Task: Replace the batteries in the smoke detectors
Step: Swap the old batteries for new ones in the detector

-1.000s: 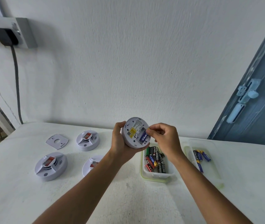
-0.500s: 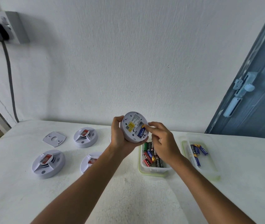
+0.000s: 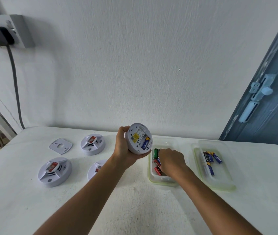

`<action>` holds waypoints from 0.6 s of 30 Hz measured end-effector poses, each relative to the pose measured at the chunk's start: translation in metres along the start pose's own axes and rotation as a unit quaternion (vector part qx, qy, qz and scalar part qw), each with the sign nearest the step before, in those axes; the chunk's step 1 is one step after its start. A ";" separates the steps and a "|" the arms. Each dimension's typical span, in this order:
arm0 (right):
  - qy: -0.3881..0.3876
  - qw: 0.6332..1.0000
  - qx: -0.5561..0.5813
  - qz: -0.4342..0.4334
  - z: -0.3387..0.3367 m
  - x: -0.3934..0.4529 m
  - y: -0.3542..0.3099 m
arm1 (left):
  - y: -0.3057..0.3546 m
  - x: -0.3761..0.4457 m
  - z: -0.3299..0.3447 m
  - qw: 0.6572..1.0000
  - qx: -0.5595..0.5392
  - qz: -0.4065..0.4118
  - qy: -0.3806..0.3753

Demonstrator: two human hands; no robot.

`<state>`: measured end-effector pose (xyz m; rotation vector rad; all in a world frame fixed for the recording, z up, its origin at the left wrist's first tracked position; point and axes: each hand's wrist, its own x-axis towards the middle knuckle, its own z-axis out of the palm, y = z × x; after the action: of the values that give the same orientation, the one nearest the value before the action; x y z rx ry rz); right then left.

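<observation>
My left hand (image 3: 123, 146) grips the round white plastic smoke detector (image 3: 139, 138) above the worktop (image 3: 135, 200), one blue battery (image 3: 144, 143) seated. My right hand (image 3: 170, 161) reaches into the clear battery tub (image 3: 162, 181); its grip I cannot tell. Three detectors (image 3: 54, 172) wait.

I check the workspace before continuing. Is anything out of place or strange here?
Only one thing stands out: a flat white mounting plate lies alone on the table, apart from the smoke detectors. Nothing looks spilled or broken. The batteries stay inside both containers.
</observation>
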<state>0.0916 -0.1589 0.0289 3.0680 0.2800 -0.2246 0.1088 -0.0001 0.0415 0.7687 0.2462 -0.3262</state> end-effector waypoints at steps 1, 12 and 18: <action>-0.001 1.000 0.001 -0.002 0.000 0.000 0.001 | 0.000 0.000 0.000 1.000 -0.002 -0.001 0.000; -0.044 0.998 -0.001 -0.038 0.005 0.012 0.003 | -0.002 -0.003 -0.003 1.000 -0.002 -0.019 0.007; -0.041 0.996 -0.014 -0.082 0.007 0.010 0.004 | 0.000 -0.005 -0.006 1.000 -0.005 -0.020 0.013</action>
<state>0.1012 -0.1621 0.0204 3.0005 0.5256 -0.3484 0.1036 0.0051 0.0393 0.7591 0.2876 -0.3531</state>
